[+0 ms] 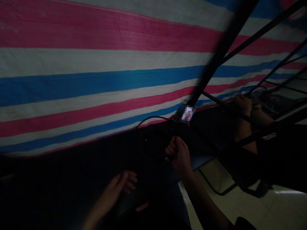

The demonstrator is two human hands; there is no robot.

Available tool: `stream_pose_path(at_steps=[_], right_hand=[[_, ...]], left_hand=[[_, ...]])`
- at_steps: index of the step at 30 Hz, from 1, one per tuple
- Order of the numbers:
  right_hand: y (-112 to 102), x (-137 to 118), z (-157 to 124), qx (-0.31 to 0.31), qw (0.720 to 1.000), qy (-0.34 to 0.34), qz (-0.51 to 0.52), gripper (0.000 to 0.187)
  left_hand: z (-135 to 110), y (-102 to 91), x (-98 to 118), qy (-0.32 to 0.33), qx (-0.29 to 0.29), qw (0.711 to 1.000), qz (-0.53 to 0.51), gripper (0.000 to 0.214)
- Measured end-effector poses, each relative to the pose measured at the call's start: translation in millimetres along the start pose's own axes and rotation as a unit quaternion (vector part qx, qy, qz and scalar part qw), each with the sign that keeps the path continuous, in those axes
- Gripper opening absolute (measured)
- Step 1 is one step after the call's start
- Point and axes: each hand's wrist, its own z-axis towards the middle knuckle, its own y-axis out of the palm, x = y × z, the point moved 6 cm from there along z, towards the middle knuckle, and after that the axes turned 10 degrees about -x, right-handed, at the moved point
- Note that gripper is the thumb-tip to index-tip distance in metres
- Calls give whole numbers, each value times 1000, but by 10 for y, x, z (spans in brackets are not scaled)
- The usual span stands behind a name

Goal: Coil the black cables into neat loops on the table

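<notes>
My right hand (180, 154) is closed, fingers curled in, over the dark table. From under its fingers pokes a small pale metal tip that looks like a cable's plug (168, 158); the rest of it is lost in the dark. My left hand (124, 181) hovers lower and to the left, its fingers loosely bent and apart, with nothing visible in them. Behind my right hand, a black cable (153, 117) arches up against the striped sheet. A lit screen (187, 114), blurred out, stands near the foot of a dark post.
A red, white and blue striped sheet (107, 80) hangs along the back of the dark table (72, 166). A metal frame post (216, 54) with bars rises at the right. Beyond it, another person's hand (243, 103) rests near tangled cables. Pale floor (240, 207) shows below right.
</notes>
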Motion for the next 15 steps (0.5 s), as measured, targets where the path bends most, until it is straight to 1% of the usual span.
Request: stream_pose_path(at_steps=[1, 3, 6, 7, 9, 11, 13, 15], right_hand=[[27, 45, -4, -7, 1000, 12, 5, 40], [104, 195, -54, -14, 999, 33, 24, 38], [239, 499, -225, 9, 996, 47, 76, 36], [285, 602, -297, 21, 994, 51, 97, 36], [376, 776, -435, 36, 989, 59, 132, 35], [449, 886, -540, 33, 987, 67, 141, 35], [475, 947, -608, 25, 988, 81, 129, 37], [467, 995, -655, 12, 987, 108, 116, 37]], left_hand=[[3, 54, -4, 8, 17, 999, -34, 62], [44, 175, 65, 38, 43, 992, -115, 65], [154, 348, 282, 100, 57, 965, -237, 66], [185, 378, 357, 118, 73, 954, -265, 66], [216, 379, 484, 145, 135, 938, -285, 61], [214, 341, 590, 165, 198, 923, -287, 55], [214, 302, 693, 189, 218, 904, -315, 53], [220, 253, 790, 210, 213, 885, -356, 53]])
